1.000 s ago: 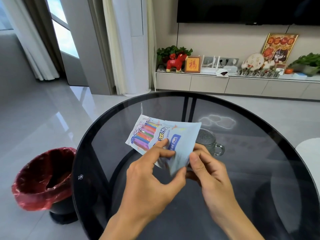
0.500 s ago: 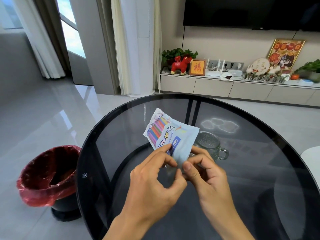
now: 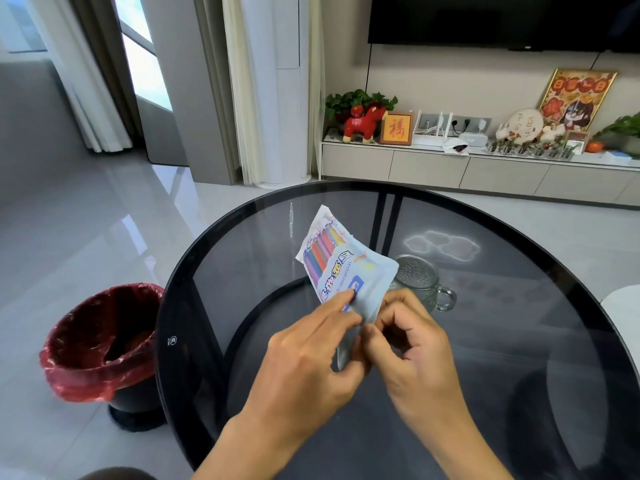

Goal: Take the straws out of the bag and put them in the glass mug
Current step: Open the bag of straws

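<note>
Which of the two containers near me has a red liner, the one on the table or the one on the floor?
The bin on the floor, left of the round glass table, has the red liner. The glass mug on the table is clear and unlined.

You've got one bag [image 3: 346,268] mid-frame, pinched by two hands: left hand [image 3: 311,355], right hand [image 3: 412,344]. One glass mug [image 3: 420,282] just right of it, on one round glass table [image 3: 519,341]. The straws [image 3: 320,252] show through the bag window, roughly seven or eight coloured ones, too packed to count exactly. One bin [image 3: 100,344] with a red liner at lower left. One red horse figurine [image 3: 363,124] upper centre.
</note>
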Motion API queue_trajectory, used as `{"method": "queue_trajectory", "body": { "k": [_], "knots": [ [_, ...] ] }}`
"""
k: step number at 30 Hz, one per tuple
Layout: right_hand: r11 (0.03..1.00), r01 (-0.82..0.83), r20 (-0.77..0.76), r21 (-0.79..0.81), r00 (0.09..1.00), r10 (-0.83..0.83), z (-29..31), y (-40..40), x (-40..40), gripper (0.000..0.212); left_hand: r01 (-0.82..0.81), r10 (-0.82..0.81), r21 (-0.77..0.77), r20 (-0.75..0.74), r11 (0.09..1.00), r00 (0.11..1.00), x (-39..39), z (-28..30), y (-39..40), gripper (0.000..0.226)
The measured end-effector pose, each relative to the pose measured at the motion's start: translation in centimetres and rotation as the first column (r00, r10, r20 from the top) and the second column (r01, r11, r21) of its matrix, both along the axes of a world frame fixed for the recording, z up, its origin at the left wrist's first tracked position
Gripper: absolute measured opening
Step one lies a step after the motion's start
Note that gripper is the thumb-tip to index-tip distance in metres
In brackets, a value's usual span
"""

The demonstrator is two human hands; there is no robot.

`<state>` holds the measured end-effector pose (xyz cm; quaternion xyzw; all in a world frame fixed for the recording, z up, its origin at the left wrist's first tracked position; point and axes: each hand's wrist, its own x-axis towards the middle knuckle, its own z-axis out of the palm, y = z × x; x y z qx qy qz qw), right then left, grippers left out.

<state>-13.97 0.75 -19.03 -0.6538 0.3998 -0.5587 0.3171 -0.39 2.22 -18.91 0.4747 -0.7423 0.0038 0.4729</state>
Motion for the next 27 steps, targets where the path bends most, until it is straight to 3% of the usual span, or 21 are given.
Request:
{"method": "queue_trajectory", "body": {
  "k": [3,6,9,10,12,13,15,17,19,22,24,27],
  "knots": [
    [0.999,0.034,0.016,0.033,0.999,-0.034,0.2,0.0,-0.2,0.023,-0.029,0.028,0.015,0.017,0.999,0.999,-0.5,-0.2,0.0,0.016],
    [0.999,0.016,0.067,0.050,0.998,-0.019,0.2,0.2,-0.1,0.022,-0.050,0.050,0.006,-0.198,0.999,0.979,-0.1,0.4,-0.8,0.004],
    [0.985,-0.079,0.218,0.155,0.975,0.045,-0.2,0.3,0.6,0.019,-0.100,0.106,0.037,-0.428,0.994,0.897,1.2,1.7,-1.3,0.004],
    [0.968,-0.120,0.271,0.222,0.961,0.057,-0.3,0.4,0.9,0.016,-0.116,0.120,0.035,-0.411,0.993,0.904,1.4,1.9,-1.3,0.004],
    [0.914,-0.151,0.315,0.377,0.949,0.027,-0.9,0.6,1.5,0.019,-0.154,0.143,-0.040,-0.202,0.987,0.969,1.7,1.4,-1.0,0.008],
    [0.904,-0.092,0.269,0.418,0.963,-0.026,-1.1,0.7,1.6,0.021,-0.161,0.155,-0.100,-0.068,0.982,0.986,1.5,0.9,-0.9,0.009],
    [0.932,0.174,0.064,0.319,0.977,-0.204,-0.8,1.1,1.4,0.027,-0.150,0.179,-0.200,0.135,0.968,0.975,1.5,0.4,-0.8,0.010],
    [0.924,0.379,-0.142,0.041,0.918,-0.370,0.2,0.9,0.4,0.043,-0.151,0.207,-0.258,0.205,0.954,0.957,1.7,0.7,-0.8,0.010],
    [0.883,0.413,-0.343,-0.225,0.814,-0.468,0.6,0.3,-0.9,0.051,-0.157,0.218,-0.282,0.201,0.947,0.955,2.1,1.0,-0.8,0.010],
    [0.894,0.375,-0.571,-0.246,0.688,-0.447,-0.2,0.0,-1.0,0.026,-0.157,0.219,-0.299,0.186,0.941,0.958,2.1,1.1,-1.0,0.011],
    [0.908,0.363,-0.661,-0.211,0.631,-0.406,-1.5,0.4,-0.1,0.025,-0.149,0.207,-0.270,0.202,0.951,0.957,1.8,0.9,-1.0,0.010],
    [0.890,0.419,-0.607,-0.182,0.664,-0.437,-1.9,0.0,0.2,0.028,-0.129,0.172,-0.163,0.283,0.978,0.944,2.0,0.1,-0.9,0.020]
  ]
}}
